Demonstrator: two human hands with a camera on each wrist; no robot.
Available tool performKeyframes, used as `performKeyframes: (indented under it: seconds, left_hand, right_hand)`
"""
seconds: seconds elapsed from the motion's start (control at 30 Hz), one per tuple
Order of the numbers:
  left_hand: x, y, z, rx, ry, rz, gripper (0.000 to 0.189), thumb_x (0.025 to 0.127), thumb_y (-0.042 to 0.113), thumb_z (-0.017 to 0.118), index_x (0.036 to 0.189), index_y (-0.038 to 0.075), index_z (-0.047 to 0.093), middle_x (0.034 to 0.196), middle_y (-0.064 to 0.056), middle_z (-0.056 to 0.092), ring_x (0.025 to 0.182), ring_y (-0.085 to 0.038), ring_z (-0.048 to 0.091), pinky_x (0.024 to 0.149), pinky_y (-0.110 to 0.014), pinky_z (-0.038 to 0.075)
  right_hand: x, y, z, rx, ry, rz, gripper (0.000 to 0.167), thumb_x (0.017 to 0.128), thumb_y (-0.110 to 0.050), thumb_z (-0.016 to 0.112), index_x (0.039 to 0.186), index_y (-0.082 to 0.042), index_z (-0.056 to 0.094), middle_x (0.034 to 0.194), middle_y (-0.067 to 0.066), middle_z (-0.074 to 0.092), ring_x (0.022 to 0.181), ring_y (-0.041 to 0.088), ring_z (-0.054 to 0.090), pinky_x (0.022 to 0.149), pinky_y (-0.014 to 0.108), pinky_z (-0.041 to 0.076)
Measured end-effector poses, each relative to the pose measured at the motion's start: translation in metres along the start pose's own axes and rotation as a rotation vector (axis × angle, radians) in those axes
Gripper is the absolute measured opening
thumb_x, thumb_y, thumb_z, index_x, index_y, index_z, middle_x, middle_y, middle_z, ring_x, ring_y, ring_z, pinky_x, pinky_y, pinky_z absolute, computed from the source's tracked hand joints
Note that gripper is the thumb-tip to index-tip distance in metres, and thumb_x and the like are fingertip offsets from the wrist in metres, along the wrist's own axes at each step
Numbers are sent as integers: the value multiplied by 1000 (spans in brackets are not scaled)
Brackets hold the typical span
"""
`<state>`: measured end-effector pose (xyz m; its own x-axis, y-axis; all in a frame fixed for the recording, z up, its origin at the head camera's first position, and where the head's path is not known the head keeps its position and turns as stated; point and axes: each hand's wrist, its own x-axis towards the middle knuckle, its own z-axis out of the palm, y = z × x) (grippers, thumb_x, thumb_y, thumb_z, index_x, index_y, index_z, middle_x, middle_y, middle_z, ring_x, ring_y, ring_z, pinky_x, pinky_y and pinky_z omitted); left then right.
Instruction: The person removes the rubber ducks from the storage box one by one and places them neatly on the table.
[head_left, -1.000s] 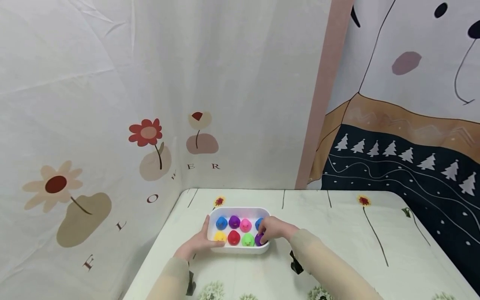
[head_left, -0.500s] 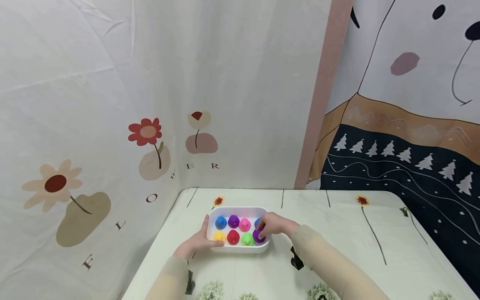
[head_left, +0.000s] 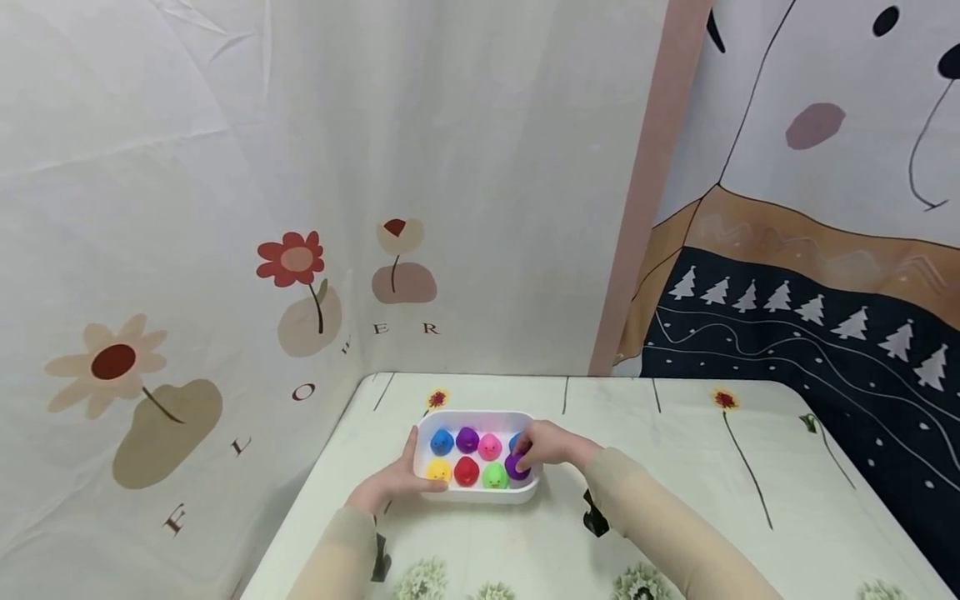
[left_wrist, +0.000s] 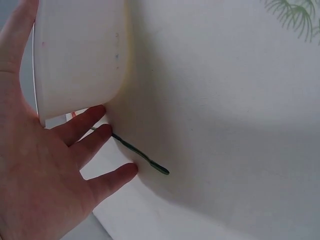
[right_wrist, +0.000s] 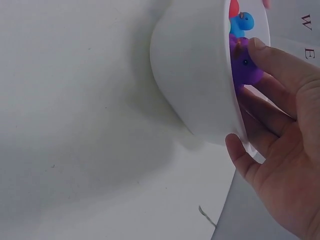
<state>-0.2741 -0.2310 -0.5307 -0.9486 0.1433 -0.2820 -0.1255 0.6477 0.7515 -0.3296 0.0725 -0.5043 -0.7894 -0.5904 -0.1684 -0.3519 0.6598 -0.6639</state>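
Observation:
A white oval tub holds several small rubber ducks in two rows. Blue, purple and pink ducks sit in the back row. Yellow, red and green ones are in front. My left hand steadies the tub's left end, thumb along the near rim and straight, spread fingers by the end wall. At the right end my right hand pinches a purple duck between thumb and fingers, inside the rim. A blue duck behind it is partly covered by that hand.
The tub stands on a table with a flower-print cloth. Printed cloth walls rise behind it and at the left. Black bands show near both wrists.
My right hand has shifted slightly up and back at the tub's right end, and more of the purple duck shows. My left hand stays in place.

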Motion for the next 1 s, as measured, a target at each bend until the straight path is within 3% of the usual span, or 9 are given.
performKeyframes:
  seconds: [0.37,0.77,1.0]
  left_hand:
    - [2,5,-2,11,-18,-18,126,77,42,80,153,14,-16,157,-27,10,139,-51,16,108,-68,19]
    - [8,2,-1,43,-15,0,129,75,45,81,153,11,-15,157,-27,13,138,-50,21,106,-68,22]
    - [2,4,-2,42,-17,-4,128,75,42,81,153,10,-15,157,-27,10,139,-50,19,107,-68,21]
  right_hand:
    - [-7,5,-8,67,33,5,16,81,-15,79,94,-8,74,88,0,70,81,12,65,76,28,56]
    - [-17,8,-20,135,83,-22,19,81,-13,79,98,-5,74,92,5,72,82,14,67,73,26,56]
    - [-24,10,-29,174,103,-13,21,81,-15,79,99,-5,73,93,4,71,83,15,67,75,29,57]
